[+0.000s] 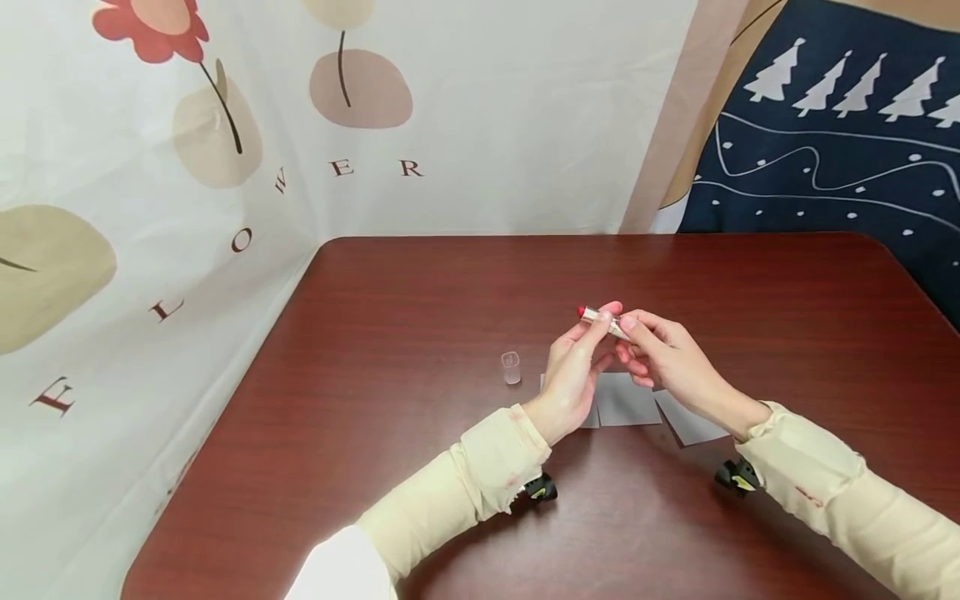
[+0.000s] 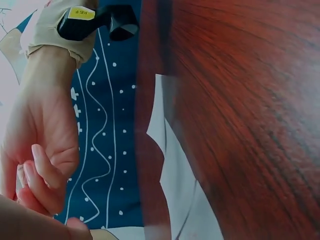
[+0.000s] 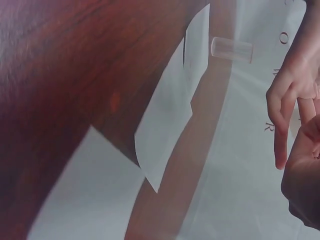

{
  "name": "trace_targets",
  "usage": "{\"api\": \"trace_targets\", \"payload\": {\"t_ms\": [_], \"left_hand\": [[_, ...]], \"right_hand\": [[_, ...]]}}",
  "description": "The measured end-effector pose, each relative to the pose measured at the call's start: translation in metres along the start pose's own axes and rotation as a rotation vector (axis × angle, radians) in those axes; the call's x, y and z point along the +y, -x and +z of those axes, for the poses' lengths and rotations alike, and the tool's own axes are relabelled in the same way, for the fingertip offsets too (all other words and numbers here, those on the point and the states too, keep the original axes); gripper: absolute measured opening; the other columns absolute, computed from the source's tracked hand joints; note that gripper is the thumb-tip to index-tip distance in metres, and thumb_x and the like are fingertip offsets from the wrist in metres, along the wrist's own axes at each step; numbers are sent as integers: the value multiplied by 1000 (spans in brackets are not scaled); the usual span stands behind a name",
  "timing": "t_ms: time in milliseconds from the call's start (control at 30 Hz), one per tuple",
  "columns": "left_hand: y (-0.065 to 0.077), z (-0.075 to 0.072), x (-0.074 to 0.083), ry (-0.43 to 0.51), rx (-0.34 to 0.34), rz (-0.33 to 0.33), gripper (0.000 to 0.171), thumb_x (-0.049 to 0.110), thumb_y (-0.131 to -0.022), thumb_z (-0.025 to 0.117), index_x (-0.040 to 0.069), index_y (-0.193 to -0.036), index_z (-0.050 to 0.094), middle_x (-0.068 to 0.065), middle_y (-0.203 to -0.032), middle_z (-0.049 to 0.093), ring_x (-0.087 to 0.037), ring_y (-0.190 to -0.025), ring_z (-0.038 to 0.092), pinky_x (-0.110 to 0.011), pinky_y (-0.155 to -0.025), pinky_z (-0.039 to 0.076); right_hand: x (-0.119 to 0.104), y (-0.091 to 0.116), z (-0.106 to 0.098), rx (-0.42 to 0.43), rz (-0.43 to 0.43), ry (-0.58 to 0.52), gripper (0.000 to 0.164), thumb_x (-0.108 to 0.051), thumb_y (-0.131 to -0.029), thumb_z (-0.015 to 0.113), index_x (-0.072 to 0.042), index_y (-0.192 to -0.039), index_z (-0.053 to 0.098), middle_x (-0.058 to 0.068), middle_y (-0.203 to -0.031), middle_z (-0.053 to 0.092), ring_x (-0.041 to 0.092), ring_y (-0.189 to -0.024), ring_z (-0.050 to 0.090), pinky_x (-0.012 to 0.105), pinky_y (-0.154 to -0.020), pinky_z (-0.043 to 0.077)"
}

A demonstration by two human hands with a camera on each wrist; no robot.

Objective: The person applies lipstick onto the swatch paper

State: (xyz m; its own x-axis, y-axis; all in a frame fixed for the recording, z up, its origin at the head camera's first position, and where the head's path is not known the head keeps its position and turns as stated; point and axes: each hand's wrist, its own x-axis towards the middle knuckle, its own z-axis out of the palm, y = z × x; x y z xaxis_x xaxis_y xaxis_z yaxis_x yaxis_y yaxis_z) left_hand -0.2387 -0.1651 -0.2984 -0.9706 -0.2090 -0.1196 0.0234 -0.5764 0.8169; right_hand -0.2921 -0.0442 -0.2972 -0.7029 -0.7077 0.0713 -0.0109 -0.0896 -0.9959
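A lipstick (image 1: 589,314) with its red tip showing is held above the table in the head view, tilted with the tip to the left. My left hand (image 1: 572,379) grips its silvery tube between thumb and fingers. My right hand (image 1: 678,367) pinches the lower end of the same lipstick, close beside the left fingertips. A transparent lipstick cap (image 1: 511,367) stands on the table left of my left hand. Beneath the hands lie grey-white paper cards (image 1: 628,400), partly covered by them. Both wrist views show the hands together, with the lipstick mostly hidden by fingers.
The dark red wooden table (image 1: 405,333) stretches around the hands. Printed cloth (image 1: 510,125) hangs behind it and along the left side. A navy cloth (image 1: 825,167) with white trees hangs at the back right. One card (image 1: 692,422) lies angled under the right forearm.
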Motion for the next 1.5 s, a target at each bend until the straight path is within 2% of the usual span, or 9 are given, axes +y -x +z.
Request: {"api": "trace_targets", "payload": {"t_ms": [167, 267, 367, 467, 567, 667, 967, 1233, 1500], "left_hand": [[-2, -5, 1, -106, -49, -18, 34, 29, -82, 56, 10, -110, 60, 0, -104, 60, -11, -93, 52, -39, -83, 36], [1, -10, 5, -327, -101, -88, 46, 39, -84, 50, 10, -119, 52, 2, -118, 52, -10, -106, 46, -42, -89, 32], [15, -25, 12, -890, -255, -128, 69, 56, -84, 33, 8, -133, 30, -2, -138, 26, -11, -125, 20, -40, -98, 21], [35, -49, 22, -1554, -440, -7, 84, 66, -79, 19, 7, -138, 8, -6, -143, -2, -13, -128, -7, -39, -100, 12], [44, -72, 25, -1852, -543, 164, 84, 63, -81, 22, 3, -137, 3, -10, -142, -10, -18, -127, -16, -41, -100, 11], [42, -88, 24, -1915, -568, 229, 77, 53, -86, 28, -1, -136, 6, -15, -142, -4, -22, -128, -9, -39, -100, 15], [27, -107, 14, -2040, -592, 201, 65, 41, -91, 30, -2, -136, 12, -17, -141, 7, -27, -129, 4, -37, -100, 14], [22, -112, 9, -2155, -576, 248, 64, 45, -90, 30, 5, -137, 15, -8, -142, 9, -20, -129, 7, -39, -100, 16], [21, -115, 10, -2098, -579, 258, 66, 48, -88, 32, 6, -137, 16, -7, -142, 10, -20, -129, 8, -40, -100, 16]], "right_hand": [[-1, 0, -2, 5, 32, -100, 27, -21, -91, 41, 4, -95, 49, 6, -65, 47, 13, -46, 37, 20, -38, 31], [-4, -4, -5, 41, 34, -135, 19, -18, -89, 46, -2, -94, 55, 4, -65, 49, 11, -47, 38, 19, -39, 30], [-7, -10, -8, 115, 28, -104, 16, -14, -84, 55, -4, -95, 59, 3, -62, 48, 10, -47, 38, 21, -38, 29], [-8, -16, -9, 171, 10, 70, 24, -15, -78, 63, -4, -98, 60, 3, -63, 52, 12, -43, 39, 25, -36, 32], [-3, -21, -6, 159, -15, 309, 29, -20, -75, 66, -6, -99, 60, 7, -66, 57, 15, -41, 42, 29, -37, 36], [3, -24, 4, 120, -60, 541, 28, -22, -73, 68, -10, -97, 63, 6, -63, 58, 16, -43, 46, 30, -38, 39], [21, -28, 24, -5, -330, 999, 10, -20, -75, 65, -15, -82, 59, -13, -67, 57, 3, -52, 47, 20, -48, 39], [31, -31, 20, -39, -358, 1067, 12, -18, -75, 65, -13, -84, 59, -13, -69, 57, 0, -55, 47, 20, -51, 40], [35, -33, 19, -73, -335, 1075, 14, -18, -76, 64, -11, -87, 59, -10, -71, 59, 1, -58, 49, 22, -53, 41]]}}
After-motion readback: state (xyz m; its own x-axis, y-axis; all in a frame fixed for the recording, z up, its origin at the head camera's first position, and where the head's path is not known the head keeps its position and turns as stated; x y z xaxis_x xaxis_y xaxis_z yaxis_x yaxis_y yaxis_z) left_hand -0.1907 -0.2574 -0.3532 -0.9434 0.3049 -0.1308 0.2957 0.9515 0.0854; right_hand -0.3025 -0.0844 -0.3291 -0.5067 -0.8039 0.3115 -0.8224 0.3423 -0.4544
